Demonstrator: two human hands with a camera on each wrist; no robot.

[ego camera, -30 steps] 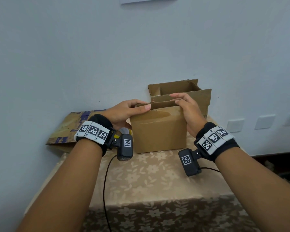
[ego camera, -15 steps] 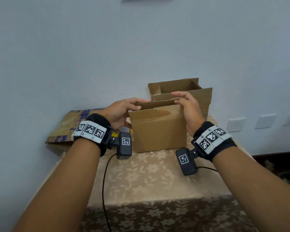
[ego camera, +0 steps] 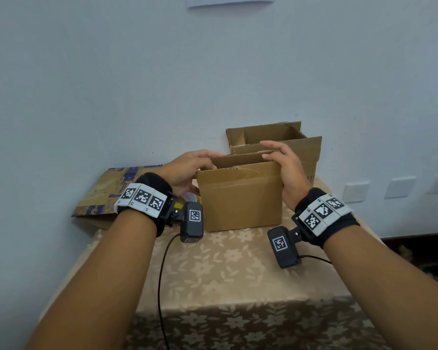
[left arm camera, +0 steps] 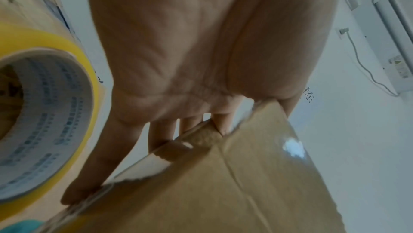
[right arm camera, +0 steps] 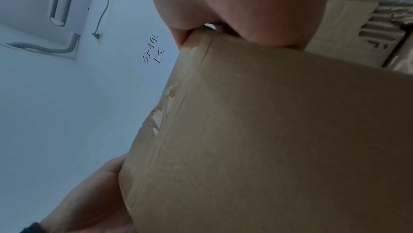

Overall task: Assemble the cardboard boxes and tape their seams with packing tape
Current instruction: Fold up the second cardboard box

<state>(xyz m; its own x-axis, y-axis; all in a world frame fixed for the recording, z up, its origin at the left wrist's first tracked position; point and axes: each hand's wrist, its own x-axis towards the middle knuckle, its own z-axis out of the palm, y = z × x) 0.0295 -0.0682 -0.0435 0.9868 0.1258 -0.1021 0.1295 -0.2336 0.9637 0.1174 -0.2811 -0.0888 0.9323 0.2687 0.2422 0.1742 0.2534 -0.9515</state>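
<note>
A small brown cardboard box [ego camera: 239, 198] stands upright on the table, its top flaps partly raised. My left hand [ego camera: 208, 162] grips the box's upper left corner. In the left wrist view its fingers [left arm camera: 161, 131] lie along the flap edge of the box [left arm camera: 223, 192]. My right hand [ego camera: 271, 152] holds the upper right corner, thumb on the front face and fingers behind the far flap. The box [right arm camera: 268, 131] fills the right wrist view. A roll of yellowish packing tape [left arm camera: 44, 122] lies left of the box, mostly hidden under my left hand [ego camera: 191, 198].
A second, open cardboard box [ego camera: 301, 147] stands right behind the first, against the wall. A flattened printed carton [ego camera: 106, 195] lies at the table's back left. The floral tablecloth [ego camera: 225, 274] stretches toward me. A black cable [ego camera: 162, 274] hangs from the left wrist.
The box's top flaps have come up from nearly flat to partly raised. My left hand has drawn back toward the left corner, and the right hand has risen slightly.
</note>
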